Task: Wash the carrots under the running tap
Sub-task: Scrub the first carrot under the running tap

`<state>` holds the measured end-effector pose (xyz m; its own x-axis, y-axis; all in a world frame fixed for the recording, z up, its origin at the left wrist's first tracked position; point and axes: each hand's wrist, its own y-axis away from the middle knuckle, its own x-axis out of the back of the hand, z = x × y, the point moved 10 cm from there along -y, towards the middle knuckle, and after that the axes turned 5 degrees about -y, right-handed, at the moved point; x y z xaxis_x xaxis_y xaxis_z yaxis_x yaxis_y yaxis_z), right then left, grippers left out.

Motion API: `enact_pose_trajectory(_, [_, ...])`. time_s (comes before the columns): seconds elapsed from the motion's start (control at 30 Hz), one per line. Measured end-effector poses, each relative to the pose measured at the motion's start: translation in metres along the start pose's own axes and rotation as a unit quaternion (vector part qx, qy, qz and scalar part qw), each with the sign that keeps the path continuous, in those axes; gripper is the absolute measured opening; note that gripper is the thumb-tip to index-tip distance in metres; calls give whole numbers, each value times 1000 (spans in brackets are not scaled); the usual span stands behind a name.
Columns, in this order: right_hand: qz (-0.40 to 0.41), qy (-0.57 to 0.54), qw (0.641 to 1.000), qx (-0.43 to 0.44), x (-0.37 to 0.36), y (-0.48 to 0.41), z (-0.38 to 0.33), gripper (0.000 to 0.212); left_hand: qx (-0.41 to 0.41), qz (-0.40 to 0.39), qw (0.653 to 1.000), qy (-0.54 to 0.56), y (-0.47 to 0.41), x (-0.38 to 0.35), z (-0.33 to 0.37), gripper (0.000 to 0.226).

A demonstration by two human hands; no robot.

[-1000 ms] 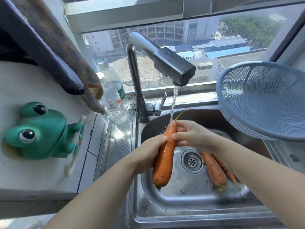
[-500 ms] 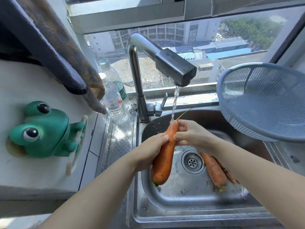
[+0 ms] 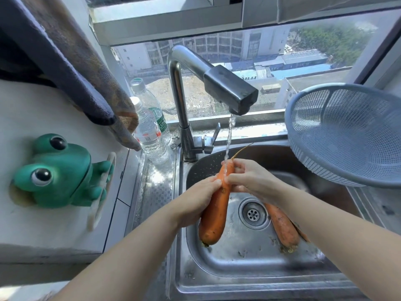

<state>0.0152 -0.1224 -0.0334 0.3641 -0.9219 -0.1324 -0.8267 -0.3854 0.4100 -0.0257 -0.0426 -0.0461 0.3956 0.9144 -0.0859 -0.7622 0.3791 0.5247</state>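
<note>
Orange and wet, a big carrot (image 3: 214, 209) is held thin end up over the steel sink (image 3: 238, 279), its tip in the water (image 3: 229, 137) falling from the tap (image 3: 230, 90). The left hand (image 3: 195, 203) curls its fingers round its middle and the right hand (image 3: 251, 181) pinches the thin end. Another carrot (image 3: 283, 227) lies on the sink floor beside the drain (image 3: 252, 212), perhaps with a second half hidden by the forearm (image 3: 325, 224).

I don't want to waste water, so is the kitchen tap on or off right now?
On: a thin stream runs from the tap onto the tip of the carrot held over the sink.
</note>
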Motion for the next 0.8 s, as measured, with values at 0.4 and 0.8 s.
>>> enact_pose_trajectory(0.4, [31,-82,996,-17,-3,5,24,23,7,11,1000,-1,8,1,-24,32])
enact_pose_trajectory(0.8, [-18,-157,986,-49,-5,2,32,22,7,-17,1000,0,10,5,-19,28])
